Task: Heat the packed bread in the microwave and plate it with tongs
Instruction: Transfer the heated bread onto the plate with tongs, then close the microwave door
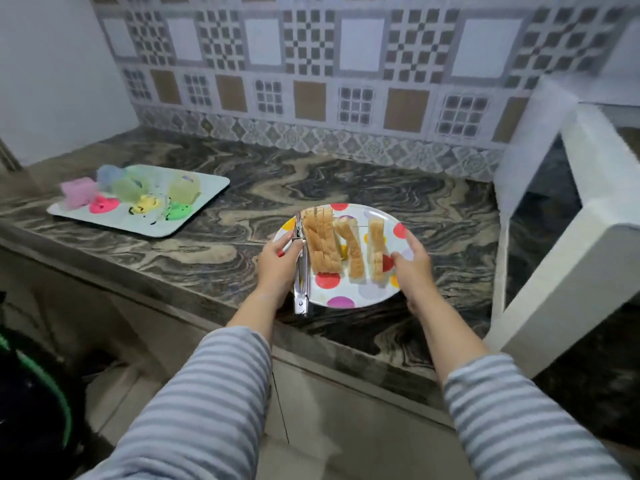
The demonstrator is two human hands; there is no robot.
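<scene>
Marbled counter (214, 216) under patterned tiles (311, 64); left grip (278, 263) and right grip (412, 261) clasping bread-laden plate (349, 299).

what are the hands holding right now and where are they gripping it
Both hold the polka-dot plate by opposite rims: left hand also pinning the tongs there, right hand on the right rim.

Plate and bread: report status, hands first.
Left hand grips plate rim and tongs. Right hand holds opposite rim. Bread slices standing on plate, on counter. Nothing in the way.
</scene>
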